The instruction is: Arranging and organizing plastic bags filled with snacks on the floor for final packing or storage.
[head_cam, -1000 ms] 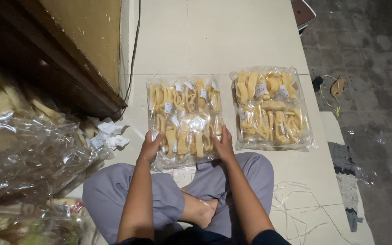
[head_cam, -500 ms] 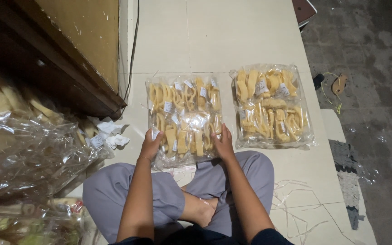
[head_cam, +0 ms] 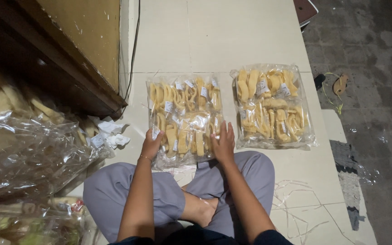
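Note:
A clear plastic bag of small yellow snack packets (head_cam: pixel 184 118) lies on the pale tiled floor in front of my crossed legs. My left hand (head_cam: pixel 152 143) grips the bag's near left corner. My right hand (head_cam: pixel 223 143) rests flat on its near right edge, fingers spread. A second, similar bag of yellow snack packets (head_cam: pixel 272 106) lies just to the right, apart from both hands.
A big heap of clear plastic bags with more snacks (head_cam: pixel 23 149) fills the left side. Crumpled white paper slips (head_cam: pixel 107 134) lie by a dark wooden frame (head_cam: pixel 60 77). A cable (head_cam: pixel 132 54) runs along the wall. Rough grey ground (head_cam: pixel 368 90) drops off right of the tiles.
Both hands stay on the near end of the left bag; the right hand's fingers have flattened slightly. The bags have not shifted.

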